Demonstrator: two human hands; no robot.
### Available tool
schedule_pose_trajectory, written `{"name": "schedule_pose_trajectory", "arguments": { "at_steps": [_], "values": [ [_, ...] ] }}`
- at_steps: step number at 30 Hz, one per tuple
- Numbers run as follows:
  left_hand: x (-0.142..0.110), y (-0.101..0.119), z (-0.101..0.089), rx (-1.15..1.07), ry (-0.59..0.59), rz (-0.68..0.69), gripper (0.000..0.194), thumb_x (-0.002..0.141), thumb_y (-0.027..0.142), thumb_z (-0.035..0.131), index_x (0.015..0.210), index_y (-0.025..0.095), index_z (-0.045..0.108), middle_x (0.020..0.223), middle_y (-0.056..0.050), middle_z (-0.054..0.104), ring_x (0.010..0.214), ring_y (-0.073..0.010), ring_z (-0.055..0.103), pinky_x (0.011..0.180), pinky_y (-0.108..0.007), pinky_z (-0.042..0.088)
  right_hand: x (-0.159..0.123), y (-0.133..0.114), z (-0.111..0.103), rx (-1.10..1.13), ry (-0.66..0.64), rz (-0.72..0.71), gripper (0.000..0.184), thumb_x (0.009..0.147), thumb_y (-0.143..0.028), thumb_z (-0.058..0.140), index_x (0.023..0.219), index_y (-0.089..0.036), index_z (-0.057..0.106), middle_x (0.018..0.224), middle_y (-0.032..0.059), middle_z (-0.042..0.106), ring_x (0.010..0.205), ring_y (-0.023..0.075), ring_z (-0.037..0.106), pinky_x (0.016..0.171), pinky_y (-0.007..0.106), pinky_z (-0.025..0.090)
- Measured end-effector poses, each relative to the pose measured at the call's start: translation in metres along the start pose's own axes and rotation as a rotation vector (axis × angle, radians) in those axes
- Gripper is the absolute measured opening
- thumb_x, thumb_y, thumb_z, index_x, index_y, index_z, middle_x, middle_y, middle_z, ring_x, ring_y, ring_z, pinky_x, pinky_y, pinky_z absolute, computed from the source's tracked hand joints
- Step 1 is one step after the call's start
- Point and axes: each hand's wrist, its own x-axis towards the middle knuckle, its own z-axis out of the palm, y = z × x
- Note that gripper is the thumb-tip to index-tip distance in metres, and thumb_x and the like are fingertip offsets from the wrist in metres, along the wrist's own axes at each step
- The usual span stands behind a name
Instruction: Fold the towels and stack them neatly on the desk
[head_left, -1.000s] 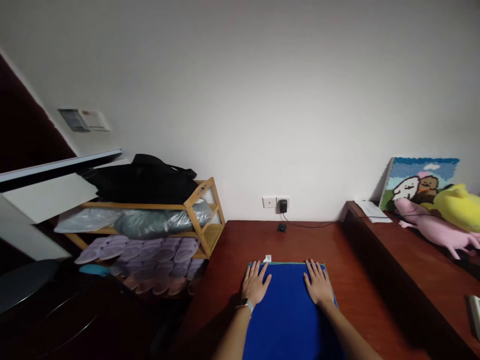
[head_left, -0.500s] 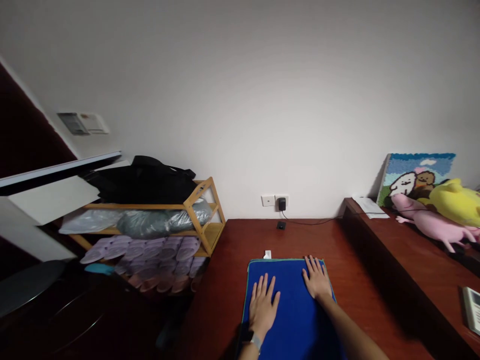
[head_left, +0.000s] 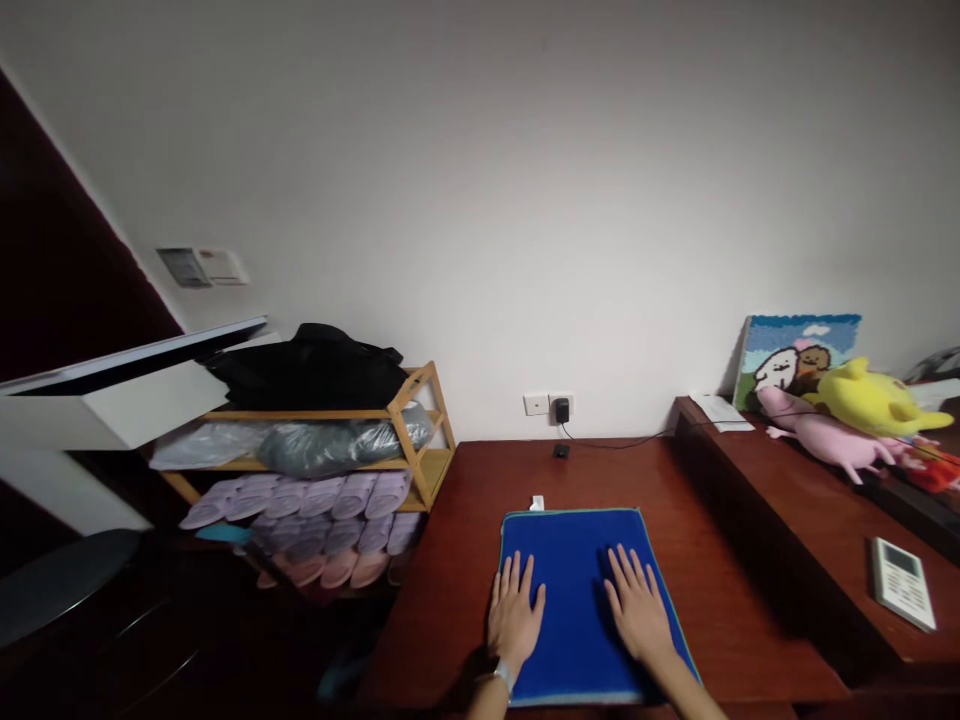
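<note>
A blue cloth [head_left: 574, 590] with a green-stitched edge lies spread out on the reddish-brown wooden table [head_left: 450, 600]. A small white tag [head_left: 537, 503] sticks out from its far left edge. My left hand [head_left: 516, 615], with a band on the wrist, rests flat at the cloth's left side, fingers stretched forward. On the right part of the cloth, my right hand [head_left: 637, 605] is palm down with its fingers spread. Neither hand grasps anything.
Right of the table, a raised ledge [head_left: 802, 510] carries a calculator [head_left: 902, 583], pink [head_left: 821, 435] and yellow plush toys [head_left: 866, 398], and a picture [head_left: 799, 355]. A wooden rack [head_left: 420, 440] with lilac slippers [head_left: 352, 497] stands left. A black plug [head_left: 561, 410] sits in the wall socket.
Both hands have slid nearer to me over the cloth, the right one from near the far corner. The cloth's near edge now shows. The view has shifted slightly.
</note>
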Motion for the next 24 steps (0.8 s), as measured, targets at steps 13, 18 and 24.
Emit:
{"name": "schedule_pose_trajectory", "arguments": {
  "at_steps": [13, 18, 24],
  "values": [
    [-0.03, 0.082, -0.007, -0.077, -0.111, 0.346, 0.055, 0.105, 0.053, 0.031, 0.158, 0.038, 0.034, 0.167, -0.002, 0.034, 0.153, -0.0271, 0.034, 0.123, -0.054, 0.034, -0.059, 0.025, -0.007, 0.088, -0.07, 0.011, 0.062, 0.104, -0.055, 0.024, 0.161, -0.029, 0.027, 0.168, -0.001, 0.024, 0.157, 0.0253, 0.017, 0.128, 0.052, 0.018],
    [-0.051, 0.032, -0.01, -0.016, -0.074, 0.207, 0.06, 0.104, 0.057, 0.032, 0.16, 0.033, 0.032, 0.169, -0.004, 0.031, 0.155, -0.0272, 0.029, 0.125, -0.052, 0.031, -0.074, 0.045, -0.009, 0.081, -0.078, 0.04, 0.064, 0.105, -0.057, 0.024, 0.162, -0.028, 0.024, 0.168, -0.0007, 0.025, 0.156, 0.0234, 0.019, 0.128, 0.05, 0.019],
    [-0.081, -0.013, -0.004, 0.041, 0.068, 0.155, 0.062, 0.104, 0.053, 0.036, 0.162, 0.031, 0.027, 0.168, -0.004, 0.034, 0.154, -0.0278, 0.032, 0.122, -0.05, 0.036, -0.075, 0.045, -0.008, 0.045, -0.07, 0.044, 0.064, 0.105, -0.051, 0.022, 0.161, -0.02, 0.03, 0.167, 0.0038, 0.028, 0.156, 0.0241, 0.021, 0.129, 0.049, 0.015]
  ]
}}
